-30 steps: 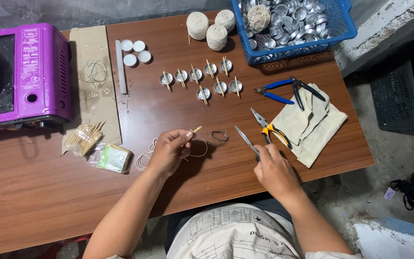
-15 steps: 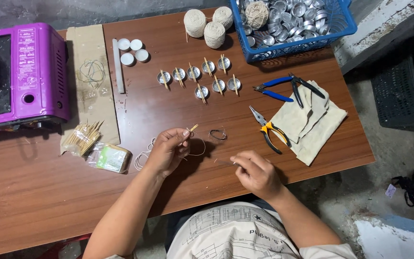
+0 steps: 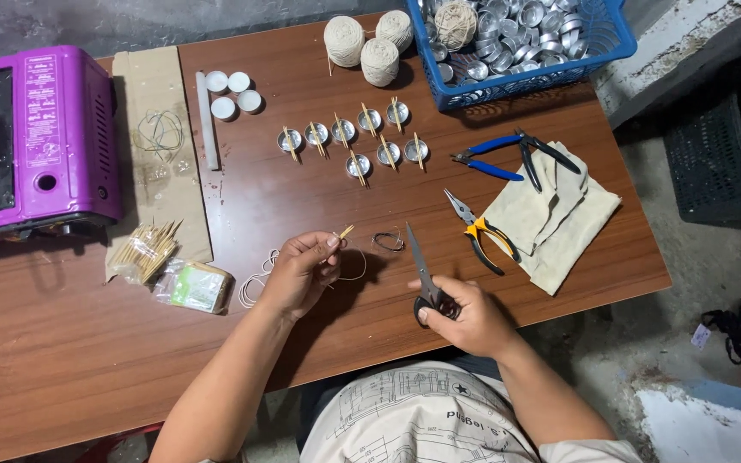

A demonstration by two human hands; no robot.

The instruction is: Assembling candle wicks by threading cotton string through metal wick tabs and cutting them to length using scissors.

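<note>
My left hand [image 3: 302,273] pinches a short wooden stick [image 3: 344,232] with pale string [image 3: 259,279] trailing from it, held just above the brown table [image 3: 87,360]. My right hand [image 3: 465,315] grips the black handles of a pair of scissors [image 3: 422,273], whose blades point up and away toward the stick. A small dark wire loop [image 3: 388,242] lies on the table between the two hands.
Small metal cups with sticks [image 3: 352,141] sit in rows mid-table. Yellow-handled pliers [image 3: 480,233], blue-handled pliers [image 3: 508,157] and a beige cloth [image 3: 559,223] lie right. A blue basket of tins [image 3: 516,43], string balls [image 3: 362,43], a purple stove [image 3: 27,137], a stick bundle [image 3: 143,251].
My right hand drew back from near the yellow pliers toward my body and now holds the scissors, blades raised. My left hand has stayed put with the stick.
</note>
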